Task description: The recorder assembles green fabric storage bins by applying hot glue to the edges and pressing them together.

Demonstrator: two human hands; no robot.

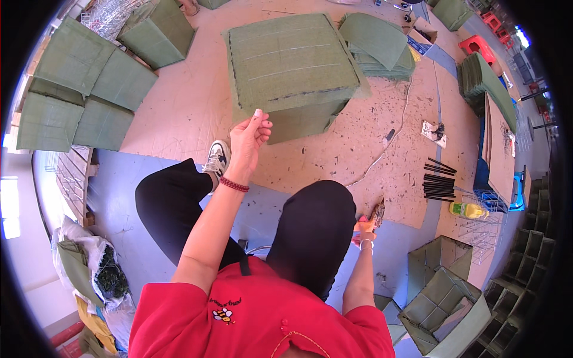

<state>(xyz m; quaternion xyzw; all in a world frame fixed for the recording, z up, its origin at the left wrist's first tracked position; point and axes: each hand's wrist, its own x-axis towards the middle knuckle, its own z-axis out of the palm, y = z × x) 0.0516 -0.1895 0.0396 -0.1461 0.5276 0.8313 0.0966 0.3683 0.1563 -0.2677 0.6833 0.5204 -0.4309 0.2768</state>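
A large green cloth-covered box (286, 53) stands on the floor in front of me, dark glue-like marks along its edges. My left hand (250, 138) is raised at its near left side, thumb and fingers pinched together. Whatever they hold, if anything, is too small to make out. Low beside my right knee, my right hand (365, 229) is closed around a glue gun (378, 213), whose dirty brown front end points away from me. Part of its grip is hidden by my fingers. Several black glue sticks (439, 181) lie on the cardboard to the right.
Stacked green boxes (77, 89) stand at the left. Green sheets (379, 45) are piled behind the large box. A white cable (382, 156) crosses the stained cardboard. At right are a bottle of yellow liquid (468, 210) and open green boxes (441, 310). A stuffed sack (89, 262) sits lower left.
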